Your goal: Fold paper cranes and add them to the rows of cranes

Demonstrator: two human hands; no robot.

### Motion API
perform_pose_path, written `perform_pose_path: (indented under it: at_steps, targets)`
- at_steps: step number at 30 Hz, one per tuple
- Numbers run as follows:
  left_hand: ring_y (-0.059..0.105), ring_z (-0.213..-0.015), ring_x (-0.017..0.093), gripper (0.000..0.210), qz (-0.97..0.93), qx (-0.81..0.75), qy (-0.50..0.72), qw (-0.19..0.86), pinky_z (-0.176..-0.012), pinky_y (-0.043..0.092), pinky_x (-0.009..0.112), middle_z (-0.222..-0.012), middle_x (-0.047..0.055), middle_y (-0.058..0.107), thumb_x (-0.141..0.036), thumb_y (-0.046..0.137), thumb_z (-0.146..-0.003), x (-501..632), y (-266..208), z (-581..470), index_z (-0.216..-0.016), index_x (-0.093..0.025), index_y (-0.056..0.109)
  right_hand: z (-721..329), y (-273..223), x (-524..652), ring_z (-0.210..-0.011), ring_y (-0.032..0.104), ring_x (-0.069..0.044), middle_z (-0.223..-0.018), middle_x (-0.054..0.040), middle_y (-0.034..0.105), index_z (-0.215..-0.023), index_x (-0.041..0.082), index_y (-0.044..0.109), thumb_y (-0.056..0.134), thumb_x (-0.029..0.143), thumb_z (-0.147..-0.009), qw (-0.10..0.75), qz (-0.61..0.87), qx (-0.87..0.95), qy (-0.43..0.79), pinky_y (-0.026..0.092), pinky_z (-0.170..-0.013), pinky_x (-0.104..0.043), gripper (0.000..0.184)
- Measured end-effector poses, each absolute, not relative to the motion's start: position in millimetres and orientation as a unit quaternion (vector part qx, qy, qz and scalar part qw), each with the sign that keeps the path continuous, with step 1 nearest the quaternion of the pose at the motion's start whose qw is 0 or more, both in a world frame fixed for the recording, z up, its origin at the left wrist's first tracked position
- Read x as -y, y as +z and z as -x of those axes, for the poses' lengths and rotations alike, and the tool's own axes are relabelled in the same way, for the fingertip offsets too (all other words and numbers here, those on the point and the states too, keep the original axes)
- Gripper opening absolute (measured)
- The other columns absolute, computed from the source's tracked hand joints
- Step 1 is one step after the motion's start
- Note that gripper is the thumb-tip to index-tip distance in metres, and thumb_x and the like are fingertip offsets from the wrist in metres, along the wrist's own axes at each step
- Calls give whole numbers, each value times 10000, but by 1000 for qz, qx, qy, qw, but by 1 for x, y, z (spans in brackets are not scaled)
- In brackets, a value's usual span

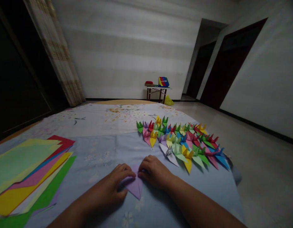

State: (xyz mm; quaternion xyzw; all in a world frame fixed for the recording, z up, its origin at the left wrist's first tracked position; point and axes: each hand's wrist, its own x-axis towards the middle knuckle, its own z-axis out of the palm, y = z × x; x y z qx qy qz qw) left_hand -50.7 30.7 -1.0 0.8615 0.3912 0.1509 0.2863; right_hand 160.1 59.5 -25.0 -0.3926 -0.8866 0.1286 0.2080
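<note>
Between my hands, near the front of the table, lies a folded piece of purple origami paper with a point toward me. My left hand grips its left side, thumb and fingers bent around the edge. On the upper right part, my right hand presses with curled fingers, which hide some of the folds. Beyond my right hand stand several rows of folded paper cranes in green, yellow, red, pink, blue and white.
A fanned stack of coloured paper sheets lies on the left. A flowered cloth covers the table. Against the far wall, a small table carries a multicoloured box-shaped item, with a yellow bag on the floor beside it.
</note>
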Motion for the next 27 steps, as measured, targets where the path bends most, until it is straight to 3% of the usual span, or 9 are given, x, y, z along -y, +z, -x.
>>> perform_pose_path:
  at_steps: [12,18,22,27]
  targets:
    - [522,-909,160,177,-869,-386,189,243,-831,421,280,-932,17,561,-173,542,-753,-32,-1,48,-905,-223,619,-168,-11,-47,-893,495,-169,-892,-63,587,-875,181,648,590,252,-800,196,369,899,130,381,-783,-282,119]
    - [549,-870,154,166,-872,-380,202,232,-791,433,269,-896,26,594,-253,494,-837,-32,-2,46,-890,-218,647,-165,-7,-40,-865,495,-196,-888,-68,589,-857,187,648,645,521,-693,151,327,922,145,383,-750,-303,372]
    - [554,-878,150,187,-873,-373,206,239,-802,431,272,-909,25,600,-289,476,-863,-35,-4,48,-906,-226,646,-163,-5,-40,-879,493,-191,-903,-63,588,-857,180,638,648,395,-733,147,340,918,140,382,-761,-295,248]
    - [547,-935,152,170,-858,-378,205,283,-854,418,285,-979,17,598,-245,573,-798,-40,-5,53,-957,-244,632,-161,-7,-37,-865,503,-171,-893,-61,579,-852,171,633,583,275,-773,157,369,900,171,397,-742,-267,140]
